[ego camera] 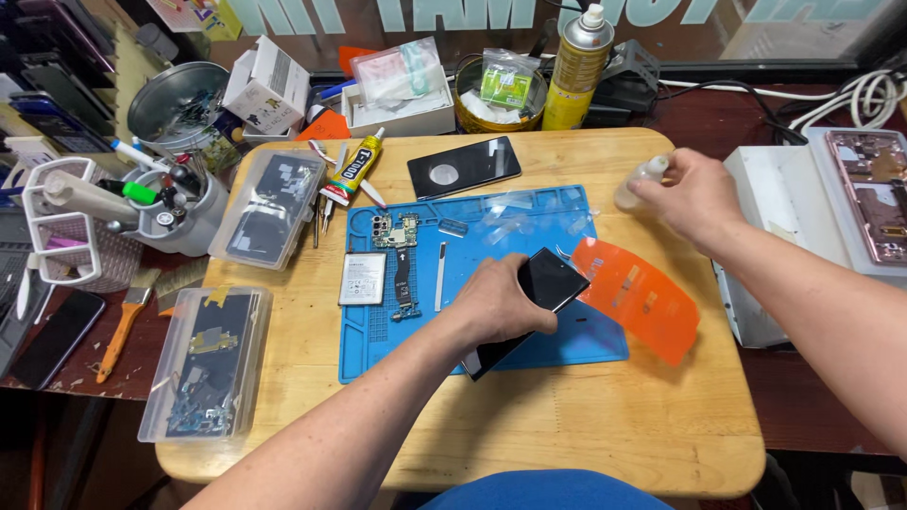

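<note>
Black phone (539, 293) sits clamped under my left hand (496, 307) on the blue mat (378, 345); my right hand (690, 194) grips a small bottle (641, 181) near the table's (586, 425) right edge.

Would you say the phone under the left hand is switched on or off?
Off, as far as shows: the phone has a plain black, unlit screen where it sticks out from under the left hand, above the blue mat.

round wooden table (586, 430), cluttered dark bench (746, 118)
</note>
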